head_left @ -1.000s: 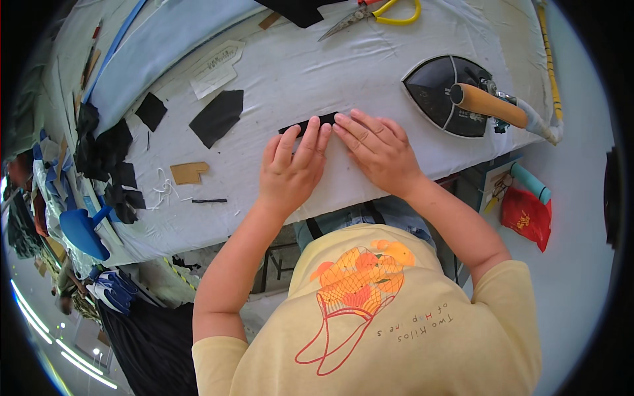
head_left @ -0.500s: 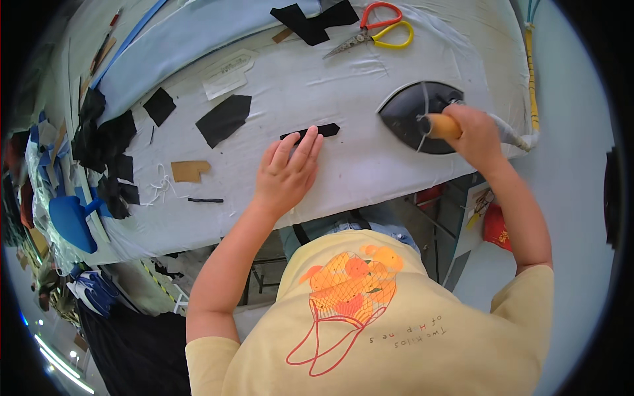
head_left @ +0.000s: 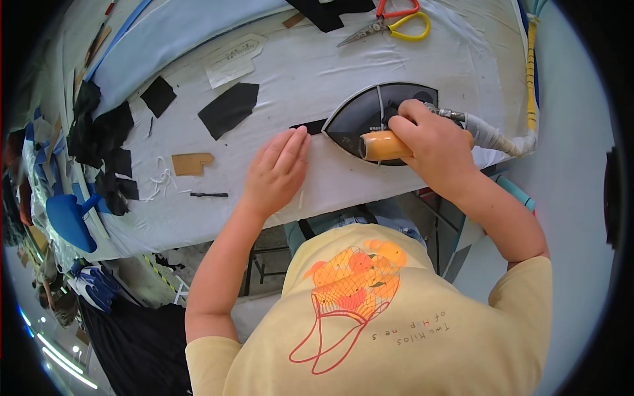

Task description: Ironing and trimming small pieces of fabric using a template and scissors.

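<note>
My right hand [head_left: 432, 142] is wrapped round the wooden handle of a dark steam iron [head_left: 352, 119], whose pointed tip faces left. Under that tip runs a narrow black fabric strip [head_left: 308, 127]; its right part is hidden by the iron. My left hand [head_left: 277, 168] lies flat with fingers stretched, the fingertips on or beside the strip's left end. To the left, a larger black fabric piece [head_left: 229, 111] rests on the white cloth-covered table [head_left: 264, 218].
Red-and-yellow-handled scissors [head_left: 389, 26] lie at the far right. A paper pattern [head_left: 234, 59], a brown card template [head_left: 191, 164], white thread [head_left: 160, 179] and black scraps [head_left: 112, 132] are spread leftward. The iron's wrapped hose [head_left: 495, 135] runs to the right edge.
The iron has slid left in my right hand, and its tip now covers the right part of the black strip. My left hand has shifted slightly left and nearer to me.
</note>
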### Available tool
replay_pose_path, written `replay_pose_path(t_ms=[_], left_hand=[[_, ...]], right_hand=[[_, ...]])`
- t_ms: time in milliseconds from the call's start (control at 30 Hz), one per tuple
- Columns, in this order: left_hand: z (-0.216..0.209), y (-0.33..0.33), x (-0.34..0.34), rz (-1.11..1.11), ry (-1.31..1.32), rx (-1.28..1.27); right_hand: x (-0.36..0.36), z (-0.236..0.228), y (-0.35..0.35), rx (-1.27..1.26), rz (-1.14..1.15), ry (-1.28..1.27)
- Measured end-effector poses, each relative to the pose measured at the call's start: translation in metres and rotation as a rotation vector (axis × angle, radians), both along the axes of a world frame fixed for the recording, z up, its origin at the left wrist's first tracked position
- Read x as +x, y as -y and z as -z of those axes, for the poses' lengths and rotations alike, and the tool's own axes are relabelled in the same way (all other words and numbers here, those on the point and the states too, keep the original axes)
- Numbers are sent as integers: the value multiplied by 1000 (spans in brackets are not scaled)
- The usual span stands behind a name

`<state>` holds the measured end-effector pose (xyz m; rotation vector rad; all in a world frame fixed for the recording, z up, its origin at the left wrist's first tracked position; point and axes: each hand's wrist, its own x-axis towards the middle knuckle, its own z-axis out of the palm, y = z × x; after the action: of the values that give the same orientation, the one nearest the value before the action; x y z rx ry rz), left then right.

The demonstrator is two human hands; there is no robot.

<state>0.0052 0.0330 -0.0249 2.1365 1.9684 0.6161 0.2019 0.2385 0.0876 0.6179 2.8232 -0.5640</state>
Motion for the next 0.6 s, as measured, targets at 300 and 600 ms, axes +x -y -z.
replay_pose_path(t_ms=[300,600], left_hand=[[-2,10,-6,-67,-15,-4],[-12,-20,-2,-420,315,-10]], right_hand=[[-6,-1,7,18,55,4],[-13,-3,11,-4,39,35]])
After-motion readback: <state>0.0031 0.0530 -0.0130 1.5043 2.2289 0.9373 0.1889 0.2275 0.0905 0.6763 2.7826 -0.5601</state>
